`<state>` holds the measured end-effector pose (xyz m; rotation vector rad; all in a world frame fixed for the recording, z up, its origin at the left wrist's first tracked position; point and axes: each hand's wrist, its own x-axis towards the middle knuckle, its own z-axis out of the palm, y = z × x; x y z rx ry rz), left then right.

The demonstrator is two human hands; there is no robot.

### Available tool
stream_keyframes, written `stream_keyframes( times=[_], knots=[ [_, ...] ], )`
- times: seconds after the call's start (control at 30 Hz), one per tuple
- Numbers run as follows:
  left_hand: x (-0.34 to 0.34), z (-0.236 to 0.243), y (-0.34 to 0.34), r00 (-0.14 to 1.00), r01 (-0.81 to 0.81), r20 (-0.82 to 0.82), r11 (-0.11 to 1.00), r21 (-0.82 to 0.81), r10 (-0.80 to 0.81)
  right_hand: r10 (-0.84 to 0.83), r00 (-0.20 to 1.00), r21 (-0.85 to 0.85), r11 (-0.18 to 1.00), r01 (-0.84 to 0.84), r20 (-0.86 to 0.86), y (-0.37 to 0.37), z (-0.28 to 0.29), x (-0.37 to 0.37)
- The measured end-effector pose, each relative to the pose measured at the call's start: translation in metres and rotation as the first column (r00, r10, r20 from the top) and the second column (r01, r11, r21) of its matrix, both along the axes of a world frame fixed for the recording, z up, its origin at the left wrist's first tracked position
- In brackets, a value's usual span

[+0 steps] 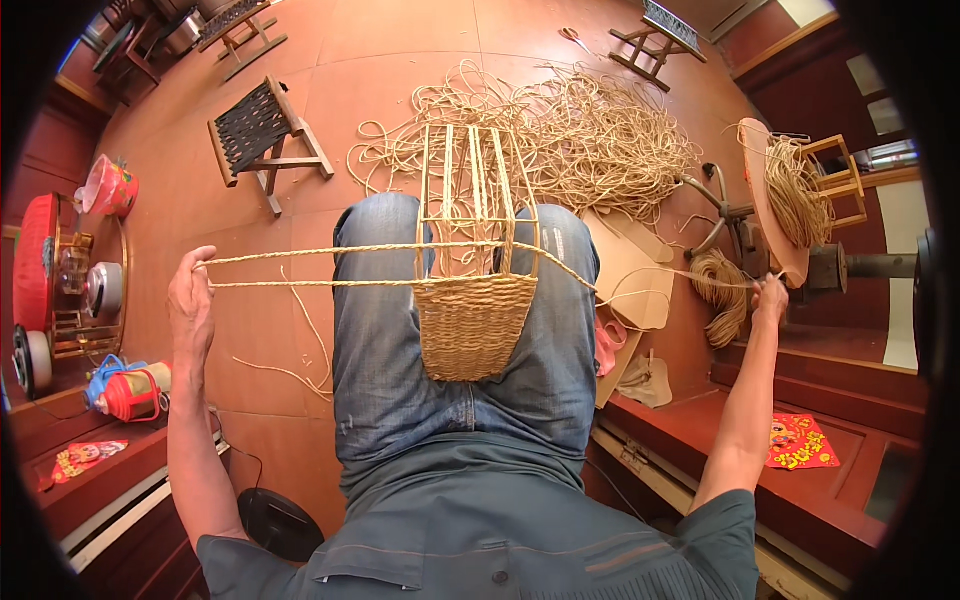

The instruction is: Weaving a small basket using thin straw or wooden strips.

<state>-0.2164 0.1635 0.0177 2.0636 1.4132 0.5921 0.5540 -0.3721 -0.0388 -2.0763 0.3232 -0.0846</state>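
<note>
A partly woven basket (476,330) lies on my lap between my thighs, its bare frame rods (452,180) pointing away from me. Two strands of twisted straw-coloured cord (310,253) run taut from the basket out to the left, where my left hand (190,300) has its fingers hooked in the loop. Crossing the frame, the cord passes over my right thigh. Far out to the right, my right hand (769,297) is closed in a pinch on a length of this cord, its fingertips small and partly blurred.
A big tangle of loose cord (610,140) covers the floor ahead. Folding stools (262,130) stand beyond my left knee and farther off. At right are cardboard (630,270), a hanging cord coil (720,290) and a round-topped stool (765,190). Scissors (572,36) lie at the back.
</note>
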Motion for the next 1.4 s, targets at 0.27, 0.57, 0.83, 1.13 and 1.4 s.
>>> stream_keyframes(
  times=[0.27, 0.57, 0.83, 1.13, 1.4],
  knots=[
    [0.011, 0.001, 0.015, 0.993, 0.072, 0.1, 0.992, -0.108, -0.061, 0.845, 0.064, -0.494, 0.371, -0.786, 0.531, 0.2, 0.094, -0.329],
    [0.015, 0.026, 0.003, 0.982, 0.021, 0.188, 0.963, -0.267, 0.031, 0.919, -0.221, -0.769, 0.124, -0.627, 0.328, 0.232, 0.072, -0.403],
    [0.055, 0.066, 0.047, 0.951, 0.072, 0.308, 0.948, -0.309, 0.027, 0.945, -0.183, -0.783, 0.106, -0.613, 0.27, 0.238, 0.081, -0.412],
    [0.221, 0.155, 0.11, 0.751, 0.419, 0.631, 0.88, -0.226, -0.195, 0.968, -0.138, -0.788, 0.084, -0.61, 0.21, 0.242, 0.083, -0.428],
    [0.267, 0.147, 0.002, 0.581, 0.701, 0.672, 0.702, -0.125, -0.46, 0.981, -0.068, -0.757, 0.095, -0.646, 0.181, 0.243, 0.083, -0.426]
  ],
)
